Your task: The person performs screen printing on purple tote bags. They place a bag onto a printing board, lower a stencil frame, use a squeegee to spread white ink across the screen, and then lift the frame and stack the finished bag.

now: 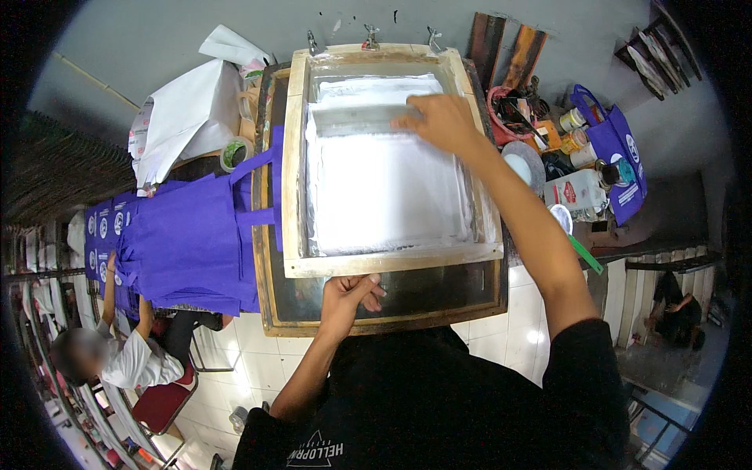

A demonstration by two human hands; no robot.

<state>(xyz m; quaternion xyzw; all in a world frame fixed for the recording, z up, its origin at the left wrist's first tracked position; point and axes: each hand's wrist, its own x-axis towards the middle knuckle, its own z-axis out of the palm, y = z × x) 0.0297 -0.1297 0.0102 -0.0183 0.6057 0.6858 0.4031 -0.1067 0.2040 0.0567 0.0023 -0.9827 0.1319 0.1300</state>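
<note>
— Gripping the near rail of that wooden screen frame, at about six o'clock, is the left hand, fingers curled over the edge.

— And the right hand?

— Farther out, toward one o'clock, closed around the squeegee, which lies across the white mesh near the frame's far end.

— What's beside it?

— Purple bags stacked at nine o'clock, touching the frame's left side. Beyond, at two o'clock, jars and another purple bag. A seated person is at eight o'clock.
</note>
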